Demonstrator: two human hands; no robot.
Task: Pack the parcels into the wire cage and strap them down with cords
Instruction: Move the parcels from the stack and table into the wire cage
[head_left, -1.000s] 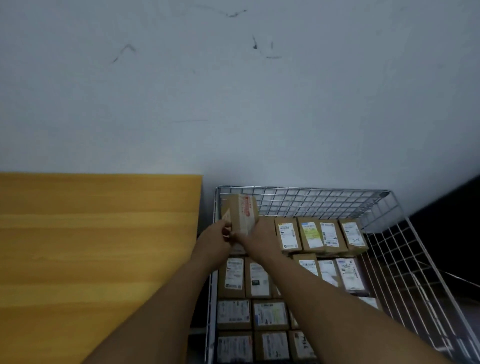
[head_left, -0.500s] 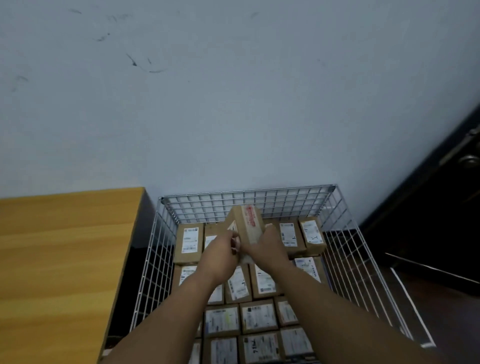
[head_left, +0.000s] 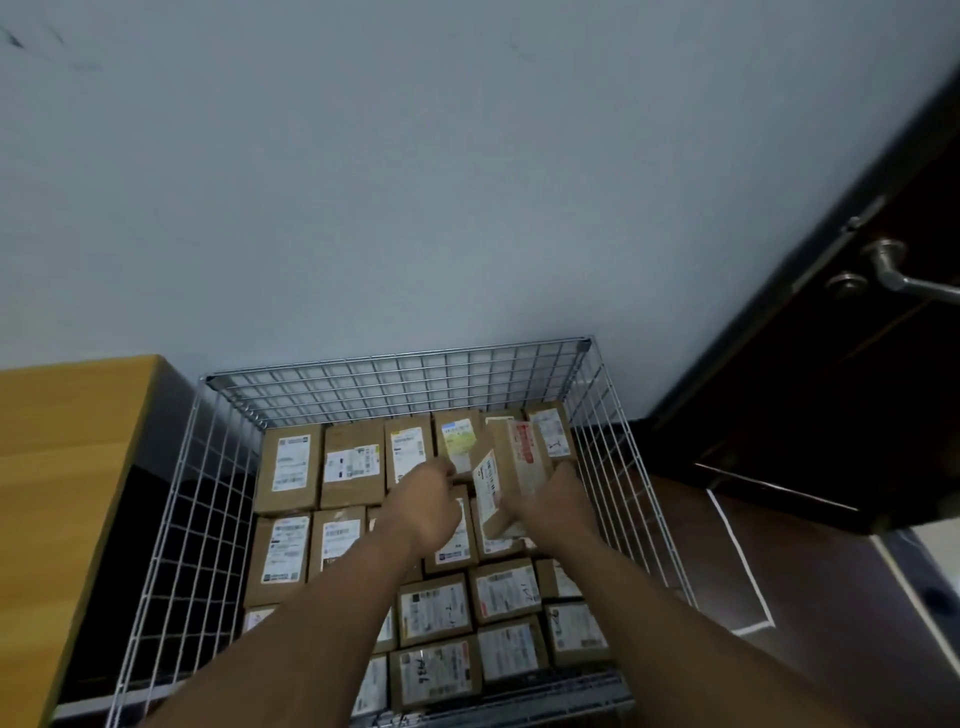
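A white wire cage stands against the wall, filled with rows of small brown cardboard parcels bearing white labels. Over its far right part I hold one more parcel, tilted, with a red-printed tape strip on top. My right hand grips it from below and from the right. My left hand is at its left edge, fingers curled; whether it touches the parcel is unclear. No cords are in view.
A yellow wooden tabletop lies left of the cage. On the right is a dark door with a metal lever handle. A plain grey wall rises behind the cage.
The view has swung right, bringing the door into sight. Both hands have carried the held parcel from the cage's far left toward its far right, and the left hand has slipped off its side.
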